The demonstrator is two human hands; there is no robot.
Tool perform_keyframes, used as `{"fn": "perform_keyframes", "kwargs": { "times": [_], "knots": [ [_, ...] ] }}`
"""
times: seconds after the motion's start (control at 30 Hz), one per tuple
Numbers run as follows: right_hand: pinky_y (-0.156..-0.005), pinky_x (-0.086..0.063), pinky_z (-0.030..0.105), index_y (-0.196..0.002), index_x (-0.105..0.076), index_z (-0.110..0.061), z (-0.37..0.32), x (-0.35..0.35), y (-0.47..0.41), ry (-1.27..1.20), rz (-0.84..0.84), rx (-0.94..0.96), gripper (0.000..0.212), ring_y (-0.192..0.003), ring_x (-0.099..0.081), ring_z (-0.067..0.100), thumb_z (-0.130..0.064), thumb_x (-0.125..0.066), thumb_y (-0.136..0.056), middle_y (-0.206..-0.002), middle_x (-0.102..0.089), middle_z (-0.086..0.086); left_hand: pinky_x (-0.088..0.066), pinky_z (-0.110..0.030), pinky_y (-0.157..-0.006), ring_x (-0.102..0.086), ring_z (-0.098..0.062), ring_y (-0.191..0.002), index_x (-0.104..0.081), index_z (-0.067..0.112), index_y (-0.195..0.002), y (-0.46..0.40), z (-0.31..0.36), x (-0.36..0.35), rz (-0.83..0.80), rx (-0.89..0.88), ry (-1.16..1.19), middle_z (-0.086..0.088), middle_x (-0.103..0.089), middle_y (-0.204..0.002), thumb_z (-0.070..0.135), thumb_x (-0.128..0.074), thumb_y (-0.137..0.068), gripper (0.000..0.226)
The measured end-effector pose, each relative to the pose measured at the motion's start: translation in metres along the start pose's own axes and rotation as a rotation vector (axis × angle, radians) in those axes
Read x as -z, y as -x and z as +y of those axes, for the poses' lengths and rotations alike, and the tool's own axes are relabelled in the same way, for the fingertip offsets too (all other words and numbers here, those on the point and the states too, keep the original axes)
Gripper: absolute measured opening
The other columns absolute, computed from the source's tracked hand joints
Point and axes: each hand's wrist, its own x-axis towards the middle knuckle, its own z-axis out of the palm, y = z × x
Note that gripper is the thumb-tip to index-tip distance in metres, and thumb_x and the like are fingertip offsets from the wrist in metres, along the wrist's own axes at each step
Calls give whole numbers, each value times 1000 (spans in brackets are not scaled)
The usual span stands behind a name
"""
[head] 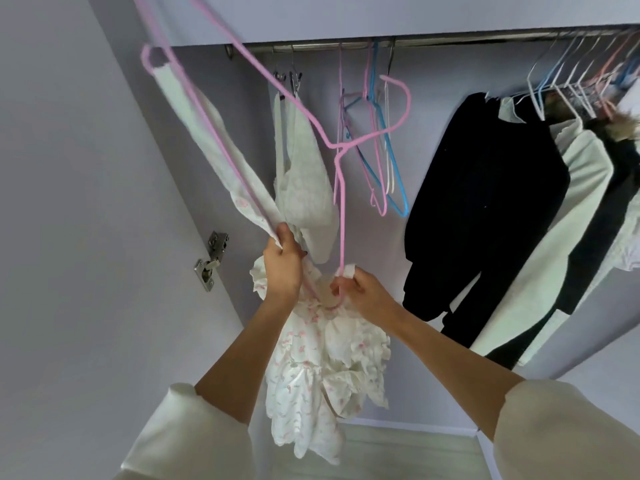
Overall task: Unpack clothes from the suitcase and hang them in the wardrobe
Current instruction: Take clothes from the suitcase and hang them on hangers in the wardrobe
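Note:
A white floral ruffled dress [325, 368] hangs bunched between my hands in front of the open wardrobe. A pink wire hanger [242, 57] is tilted steeply, its hook near the middle and one end high at the upper left with a white strap over it. My left hand [282, 268] grips the dress's strap along the hanger's long wire. My right hand [356, 289] pinches white fabric at the hanger's lower end. The wardrobe rail [346, 46] runs across the top.
A white garment [304, 174] hangs on a clip hanger left of centre. Empty pink and blue hangers [381, 161] dangle mid-rail. A black garment [485, 202], white and dark clothes [581, 202] fill the right. A door hinge [211, 261] sits on the left panel.

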Motion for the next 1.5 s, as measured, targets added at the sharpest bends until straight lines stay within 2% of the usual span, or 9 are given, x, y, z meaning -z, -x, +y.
{"fn": "perform_keyframes", "kwargs": {
  "times": [0.07,0.23,0.4,0.67,0.8,1.0,1.2,1.33,1.5],
  "knots": [
    [-68,-47,18,-91,-53,4,1,5,-2,-62,107,21,17,-65,-58,8,-8,-43,-97,-71,-58,3,-42,-14,-59,-48,-4,-53,-49,8,-69,-1,-1,0,-58,-49,-101,0,-48,-62,37,-32,-101,46],
    [-57,-42,8,-96,-49,-3,7,23,5,-138,335,16,15,-67,-48,9,-7,-36,-99,-73,-49,-3,-44,-30,-67,-59,-27,-72,-55,-2,-72,-6,-1,-2,-270,-166,-505,-14,-60,-69,40,-39,-98,52],
    [-70,-45,41,-90,-49,-9,14,60,9,9,514,34,16,-66,-44,17,-12,-36,-100,-69,-43,-4,-42,-31,-77,-57,-27,-78,-44,11,-58,-2,-5,-13,-329,-57,-730,-6,-55,-69,60,-48,-87,57],
    [-47,-32,13,-102,-59,2,1,118,17,164,625,124,27,-54,-32,10,-9,-35,-100,-61,-33,-3,-43,-35,-85,-57,-30,-107,-58,8,-111,7,8,-16,-469,-244,-1482,-11,-62,-112,49,-36,-96,49],
    [-49,-32,15,-94,-57,-4,-4,125,19,147,599,138,22,-56,-35,10,-10,-37,-99,-64,-37,-1,-49,-33,-68,-63,-32,-80,-64,7,-91,26,32,-50,-441,-630,-791,-12,-68,-84,30,-50,-95,27],
    [-49,-35,9,-93,-58,-7,-11,139,35,177,618,181,19,-52,-47,-4,-5,-40,-98,-63,-39,-7,-58,-25,-67,-65,-9,-63,-55,7,-104,43,67,-116,-643,-27,17,-5,-62,-84,17,-54,-94,14],
    [-53,-36,20,-60,-45,-11,-15,172,51,-249,658,12,34,-49,-37,5,-13,-58,-91,-56,-37,0,-59,-27,-67,-69,-15,-58,-54,5,-81,44,70,-140,-672,58,178,-13,-66,-81,8,-42,-99,21],
    [-81,-52,38,-79,-53,-6,-14,188,55,-981,579,-138,18,-69,-52,19,-8,-46,-95,-69,-52,5,-59,-26,-66,-69,-14,-59,-54,6,-80,50,72,-151,-651,37,230,-8,-67,-73,5,-42,-98,22],
    [-75,-54,55,-98,-49,-8,-8,188,59,-1385,382,-176,19,-97,-54,33,-22,-40,-88,-95,-52,11,-59,-26,-67,-69,-13,-60,-54,6,-82,54,65,-156,-635,57,261,-12,-65,-80,5,-41,-98,20]
  ]
}}
